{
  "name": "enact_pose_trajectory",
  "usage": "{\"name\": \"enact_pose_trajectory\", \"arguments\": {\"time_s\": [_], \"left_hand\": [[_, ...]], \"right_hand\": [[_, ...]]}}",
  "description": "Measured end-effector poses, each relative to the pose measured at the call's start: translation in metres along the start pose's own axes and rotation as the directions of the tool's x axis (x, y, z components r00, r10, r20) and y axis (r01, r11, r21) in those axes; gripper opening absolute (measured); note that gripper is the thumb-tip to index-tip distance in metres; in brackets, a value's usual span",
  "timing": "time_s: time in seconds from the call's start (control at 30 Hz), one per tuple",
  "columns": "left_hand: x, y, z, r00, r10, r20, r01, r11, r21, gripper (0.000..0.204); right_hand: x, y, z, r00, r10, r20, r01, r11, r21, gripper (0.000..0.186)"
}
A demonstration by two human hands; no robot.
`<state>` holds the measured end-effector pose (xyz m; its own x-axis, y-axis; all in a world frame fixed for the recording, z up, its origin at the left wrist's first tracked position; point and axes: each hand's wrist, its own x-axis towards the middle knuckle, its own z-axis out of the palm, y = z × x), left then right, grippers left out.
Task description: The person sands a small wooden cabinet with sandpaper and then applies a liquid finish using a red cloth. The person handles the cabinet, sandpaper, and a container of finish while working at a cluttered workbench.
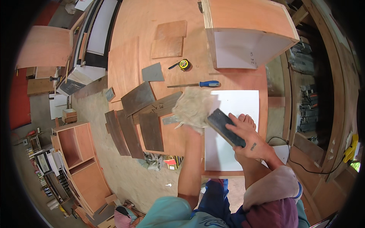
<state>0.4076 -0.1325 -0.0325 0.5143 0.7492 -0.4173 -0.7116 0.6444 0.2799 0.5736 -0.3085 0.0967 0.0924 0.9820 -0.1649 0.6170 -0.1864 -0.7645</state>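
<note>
My left hand [194, 127] grips a bundled beige rag [192, 106], blurred and covering most of the fingers. The rag is beside the upper left corner of a white panel [220, 152] on the worktable. A dark rectangular block [224, 125] is in my right hand [247, 138], thumb and fingers wrapped round it, slanted above the panel. One end of the block points toward the rag. My bare foot [248, 120] rests on the panel just beyond my right hand. Beyond the rag lies a file with a blue handle [209, 83].
A tape measure [184, 64], a grey sheet of sandpaper [153, 72] and light wood pieces [167, 47] lie farther back. Several dark boards [150, 131] are at the left. An open wooden box [247, 38] stands at the far right. A cabinet [81, 163] stands left, on the floor.
</note>
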Motion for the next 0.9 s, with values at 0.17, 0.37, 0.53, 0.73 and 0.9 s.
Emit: {"name": "enact_pose_trajectory", "arguments": {"time_s": [0.17,0.37,0.53,0.73,0.9], "left_hand": [[-0.019,0.023,0.013,1.000,-0.003,-0.021,0.001,0.998,-0.057,0.061],[0.029,0.039,0.010,0.928,0.028,-0.372,0.166,0.863,0.478,0.045],[0.100,0.101,-0.024,0.870,0.489,-0.068,-0.136,0.371,0.919,0.037],[0.141,0.153,-0.076,0.892,0.247,0.378,-0.026,-0.807,0.590,0.057],[0.125,0.094,-0.084,0.845,0.343,0.411,0.119,-0.869,0.481,0.071]], "right_hand": [[0.065,0.009,0.020,1.000,0.006,-0.024,0.001,0.954,0.301,0.071],[0.136,0.010,0.063,0.960,-0.274,0.050,0.269,0.959,0.090,0.054],[0.087,0.055,0.044,0.996,0.029,-0.089,0.006,0.931,0.364,0.045],[-0.010,0.126,0.034,0.762,0.575,-0.298,-0.265,0.697,0.666,0.028],[-0.050,0.152,0.042,0.683,0.715,-0.148,-0.558,0.642,0.526,0.025]]}}
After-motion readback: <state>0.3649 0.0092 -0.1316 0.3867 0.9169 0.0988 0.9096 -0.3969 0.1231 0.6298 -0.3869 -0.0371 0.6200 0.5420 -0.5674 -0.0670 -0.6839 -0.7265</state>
